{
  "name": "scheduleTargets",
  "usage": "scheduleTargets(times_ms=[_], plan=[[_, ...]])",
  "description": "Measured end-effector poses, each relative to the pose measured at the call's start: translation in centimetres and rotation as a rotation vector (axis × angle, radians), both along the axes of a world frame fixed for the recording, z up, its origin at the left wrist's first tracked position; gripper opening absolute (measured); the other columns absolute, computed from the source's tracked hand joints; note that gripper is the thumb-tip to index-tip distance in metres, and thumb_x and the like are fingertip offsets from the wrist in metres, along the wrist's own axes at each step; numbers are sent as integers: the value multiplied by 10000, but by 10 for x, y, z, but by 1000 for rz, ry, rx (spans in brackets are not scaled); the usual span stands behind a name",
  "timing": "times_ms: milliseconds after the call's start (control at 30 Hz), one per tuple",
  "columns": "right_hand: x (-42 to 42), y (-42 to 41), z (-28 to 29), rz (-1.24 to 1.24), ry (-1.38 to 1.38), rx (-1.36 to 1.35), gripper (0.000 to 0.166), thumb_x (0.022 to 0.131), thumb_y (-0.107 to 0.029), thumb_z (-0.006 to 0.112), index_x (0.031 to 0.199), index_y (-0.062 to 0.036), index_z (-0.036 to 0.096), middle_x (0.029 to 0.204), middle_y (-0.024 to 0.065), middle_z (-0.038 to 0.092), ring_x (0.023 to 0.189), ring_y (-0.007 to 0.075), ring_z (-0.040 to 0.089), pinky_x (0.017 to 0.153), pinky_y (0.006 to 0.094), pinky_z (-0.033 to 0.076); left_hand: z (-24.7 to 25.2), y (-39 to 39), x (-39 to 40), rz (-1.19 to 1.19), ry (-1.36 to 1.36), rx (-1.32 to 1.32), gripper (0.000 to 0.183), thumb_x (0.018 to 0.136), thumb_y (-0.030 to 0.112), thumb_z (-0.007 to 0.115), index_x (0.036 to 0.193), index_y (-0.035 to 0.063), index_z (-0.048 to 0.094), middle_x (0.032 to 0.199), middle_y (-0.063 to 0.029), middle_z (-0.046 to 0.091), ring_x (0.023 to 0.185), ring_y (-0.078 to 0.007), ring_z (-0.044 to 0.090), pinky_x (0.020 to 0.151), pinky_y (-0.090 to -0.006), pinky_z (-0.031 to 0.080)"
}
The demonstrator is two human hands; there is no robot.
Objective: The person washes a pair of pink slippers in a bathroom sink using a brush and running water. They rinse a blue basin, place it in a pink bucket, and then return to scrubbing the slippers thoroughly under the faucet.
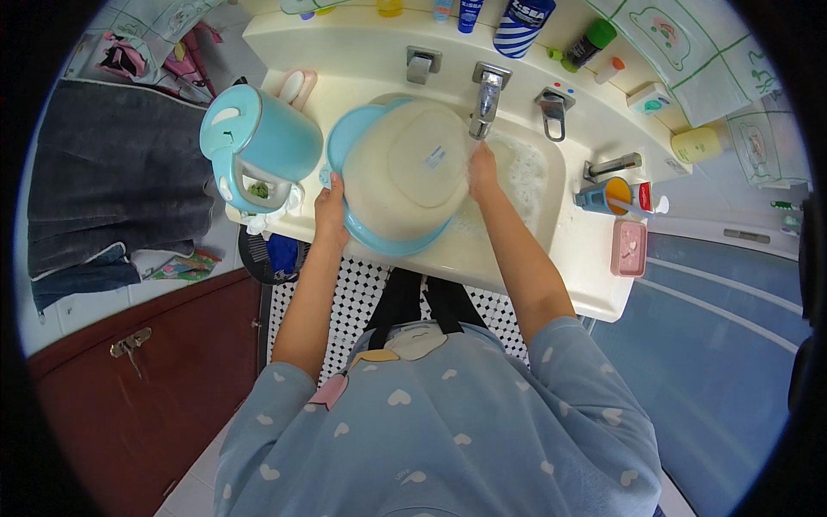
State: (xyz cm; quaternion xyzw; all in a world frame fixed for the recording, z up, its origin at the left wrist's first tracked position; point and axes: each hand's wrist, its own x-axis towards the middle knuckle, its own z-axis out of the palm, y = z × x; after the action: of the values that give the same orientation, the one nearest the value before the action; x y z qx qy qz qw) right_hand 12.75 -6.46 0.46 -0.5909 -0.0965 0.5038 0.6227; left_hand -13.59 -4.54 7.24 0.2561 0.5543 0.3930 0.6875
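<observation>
A pale plastic basin (404,187) is tilted over the sink, its sticker-bearing underside facing me. Light-blue plastic (394,245) borders its left and lower sides; I cannot tell whether this is its own rim or a second basin. My left hand (331,210) grips the left edge, thumb on the near side and other fingers mostly hidden. At the right edge, my right hand (482,173) is directly under the chrome faucet (488,103), slightly blurred. Whether its fingers close on the edge is unclear. Foamy water (524,178) lies in the sink (555,187).
A light-blue electric kettle (281,139) stands left of the basin, beside a pink soap dish (303,90). On the right are a toothbrush cup (604,196) and a pink soap box (628,248). Bottles, including a blue-and-white one (522,27), line the back ledge.
</observation>
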Motion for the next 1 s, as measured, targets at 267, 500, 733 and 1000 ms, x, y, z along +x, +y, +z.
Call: scheduleTargets(times_ms=[267, 500, 733, 1000], plan=[[-44, -25, 72, -82, 49, -43, 404, 900, -255, 457, 1207, 3, 408, 1106, 108, 529, 978, 182, 520, 832, 302, 426, 5, -48, 26, 298, -144, 21, 488, 895, 409, 448, 1203, 34, 399, 1188, -100, 486, 1063, -216, 488, 906, -368, 412], [-73, -88, 83, -5, 101, -21, 639, 837, -364, 564, 1304, -27, 286, 1265, 119, 406, 1147, 212, 396, 955, 323, 311, -16, -83, 47, 294, -465, -23, 578, 885, 472, 390, 1320, 115, 261, 1322, -58, 361, 1190, -243, 381, 987, -415, 342], [-39, -106, 82, 25, -56, -300, 571, 854, -426, 512, 1294, -112, 328, 1303, 82, 367, 1187, 220, 361, 985, 355, 263, -6, -103, 68, 234, -613, -14, 603, 876, 494, 361, 1345, 143, 219, 1350, -50, 318, 1234, -228, 322, 1028, -426, 276], [-49, -115, 49, -154, 724, -173, 335, 956, -150, 264, 1290, -158, 282, 1350, 89, 302, 1156, 277, 403, 926, 462, 391, -12, -116, 89, 94, -513, 48, 559, 876, 442, 415, 1320, 132, 275, 1328, -37, 347, 1201, -203, 350, 1002, -409, 297]])
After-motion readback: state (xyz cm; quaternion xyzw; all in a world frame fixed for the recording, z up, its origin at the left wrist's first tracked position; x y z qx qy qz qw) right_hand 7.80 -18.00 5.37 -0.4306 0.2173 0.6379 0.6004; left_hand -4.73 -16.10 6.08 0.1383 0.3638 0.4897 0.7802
